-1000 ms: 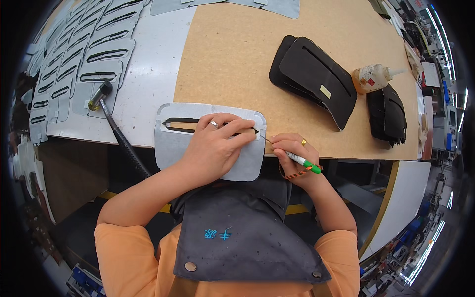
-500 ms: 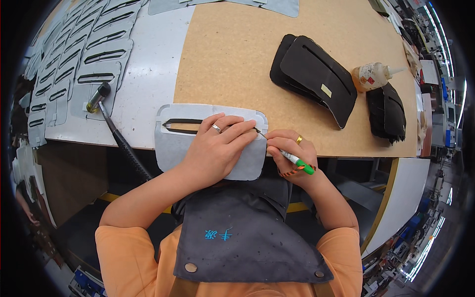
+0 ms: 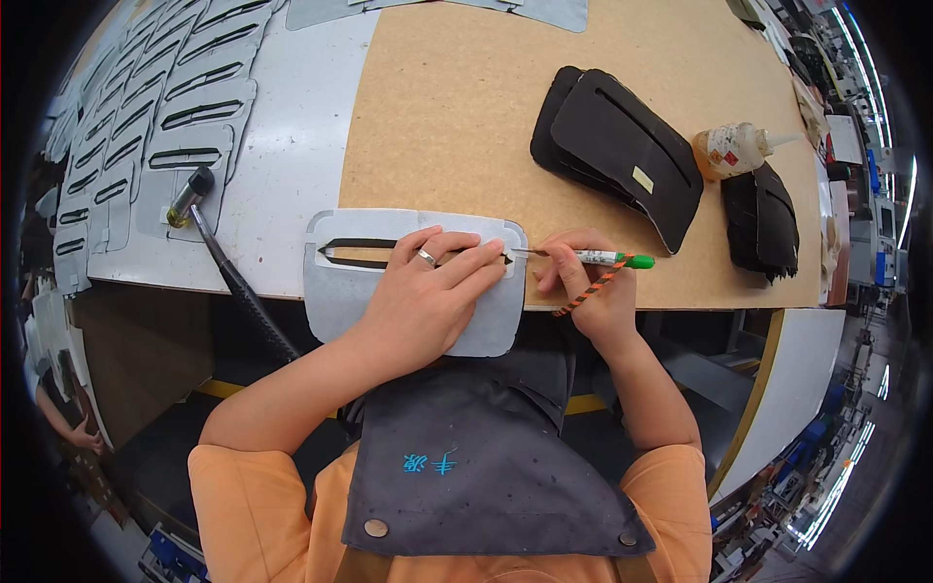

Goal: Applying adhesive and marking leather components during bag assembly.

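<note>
A light grey panel (image 3: 340, 301) with a long slot edged in black lies at the front edge of the table, partly overhanging it. My left hand (image 3: 423, 291) rests flat on the panel, its fingers stretched across the slot's right half. In my right hand (image 3: 604, 306) is a slim pen-like tool (image 3: 595, 257) with a white barrel, a green end and a thin metal tip. It lies nearly level, and its tip is at the panel's right edge, close to the slot's right end. A striped orange-and-black cord (image 3: 593, 290) hangs beside the hand from the tool.
Rows of similar slotted grey panels (image 3: 199, 78) cover the left side. A black-handled lamp or tool (image 3: 238, 277) leans over the front edge there. At the right are a stack of black panels (image 3: 622, 136), a glue-type bottle (image 3: 727, 151) and a smaller black bundle (image 3: 760, 223).
My right hand has turned the tool from slanting down to the right to nearly level, its tip drawing slightly right and up. The left hand stays on the panel.
</note>
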